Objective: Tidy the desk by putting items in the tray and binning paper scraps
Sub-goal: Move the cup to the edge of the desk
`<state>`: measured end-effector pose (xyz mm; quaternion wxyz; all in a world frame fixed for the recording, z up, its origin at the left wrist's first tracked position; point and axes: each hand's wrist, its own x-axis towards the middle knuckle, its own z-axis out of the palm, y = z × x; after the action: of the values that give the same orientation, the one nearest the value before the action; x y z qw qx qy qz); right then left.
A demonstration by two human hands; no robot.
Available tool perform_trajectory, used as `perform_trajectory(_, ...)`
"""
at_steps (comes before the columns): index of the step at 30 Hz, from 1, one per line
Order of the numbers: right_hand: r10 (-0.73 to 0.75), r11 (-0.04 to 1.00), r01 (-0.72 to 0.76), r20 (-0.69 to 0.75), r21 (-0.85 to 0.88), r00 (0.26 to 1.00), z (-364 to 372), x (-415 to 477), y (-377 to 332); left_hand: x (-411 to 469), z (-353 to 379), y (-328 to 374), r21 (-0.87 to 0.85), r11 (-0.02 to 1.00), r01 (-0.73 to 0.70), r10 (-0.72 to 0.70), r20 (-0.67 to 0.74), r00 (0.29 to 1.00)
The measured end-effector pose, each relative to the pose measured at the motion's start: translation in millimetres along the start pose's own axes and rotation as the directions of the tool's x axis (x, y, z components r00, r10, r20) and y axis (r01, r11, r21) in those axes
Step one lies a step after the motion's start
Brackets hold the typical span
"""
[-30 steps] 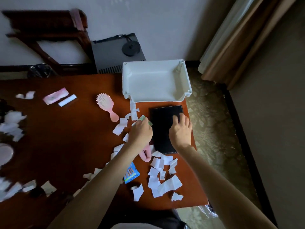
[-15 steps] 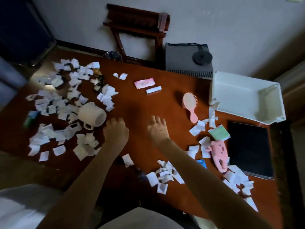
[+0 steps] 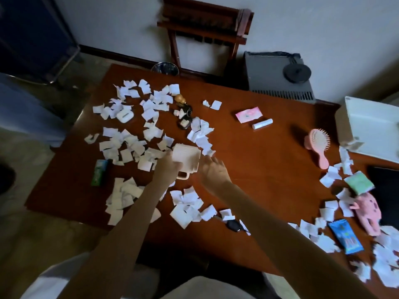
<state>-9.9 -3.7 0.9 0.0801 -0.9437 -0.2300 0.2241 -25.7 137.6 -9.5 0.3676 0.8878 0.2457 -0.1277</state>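
**Mia:** What is hard to see?

**Ben:** The white tray (image 3: 371,126) is cut off at the right edge. The black book (image 3: 386,190) beside it is cut off too. The room is dark and the hands look blurry. The small dark things (image 3: 184,117) among the scraps are hard to make out.

**Mia:** Where is the cup?

**Ben:** The cream cup (image 3: 186,159) sits near the middle of the table (image 3: 259,160). It is tipped, with its handle low. The left hand (image 3: 169,168) touches its left side and looks curled on it. The blur hides whether it grips. The right hand (image 3: 212,171) is just right of the cup, fingers spread.

**Mia:** And the paper?

**Ben:** White paper scraps (image 3: 129,145) lie all round the cup. More lie by the pink toy (image 3: 367,212). The pink brush (image 3: 318,145) lies near the tray.
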Motion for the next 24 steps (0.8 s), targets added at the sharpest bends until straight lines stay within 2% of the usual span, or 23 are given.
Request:
perform_trajectory(3, 0.041, 0.995, -0.04, -0.018, 0.092, 0.999, 2.0, -0.2, 1.7, 2.0, 4.2, 1.7, -0.061, 0.997, -0.048, 0.047, -0.031, 0.998)
perform_trajectory(7, 0.082, 0.983, -0.075, -0.034, 0.166, 0.996, 4.7, -7.0, 18.5, -11.4, 18.4, 6.9, 0.05, 0.978, -0.205, 0.207, -0.055, 0.977)
perform_trajectory(8, 0.074, 0.984, -0.068, -0.029, 0.163, 0.997, 4.4, -9.9, 22.8, -16.4, 22.4, 9.6, 0.094, 0.956, -0.28, 0.286, -0.071, 0.955)
perform_trajectory(10, 0.091, 0.981, -0.086, -0.024, 0.173, 0.996, 4.8, -14.0, 31.6, -22.2, 30.5, 13.5, 0.198, 0.861, -0.468, 0.49, -0.075, 0.869)
perform_trajectory(12, 0.159, 0.953, -0.146, -0.028, 0.265, 0.987, 4.9, -18.0, 38.2, -25.9, 39.5, 13.2, 0.321, 0.747, -0.582, 0.618, -0.015, 0.786)
perform_trajectory(14, 0.19, 0.936, -0.175, -0.022, 0.305, 0.981, 8.9, -20.7, 44.5, -30.3, 44.8, 13.2, 0.385, 0.693, -0.61, 0.638, 0.067, 0.767)
perform_trajectory(17, 0.17, 0.933, -0.162, 0.002, 0.322, 0.985, 17.3, -25.0, 55.3, -34.7, 48.2, 10.2, 0.381, 0.681, -0.625, 0.617, 0.161, 0.77)
perform_trajectory(19, 0.161, 0.933, -0.16, 0.022, 0.322, 0.987, 19.8, -25.3, 62.5, -34.6, 49.9, 5.5, 0.386, 0.65, -0.654, 0.642, 0.182, 0.745)
perform_trajectory(21, 0.162, 0.933, -0.162, 0.027, 0.32, 0.986, 19.3, -23.7, 67.4, -37.0, 44.9, 2.6, 0.374, 0.643, -0.668, 0.663, 0.165, 0.731)
perform_trajectory(24, 0.152, 0.932, -0.155, 0.033, 0.327, 0.988, 18.2, -19.3, 71.1, -35.6, 30.8, 9.4, 0.465, 0.682, -0.565, 0.638, 0.001, 0.77)
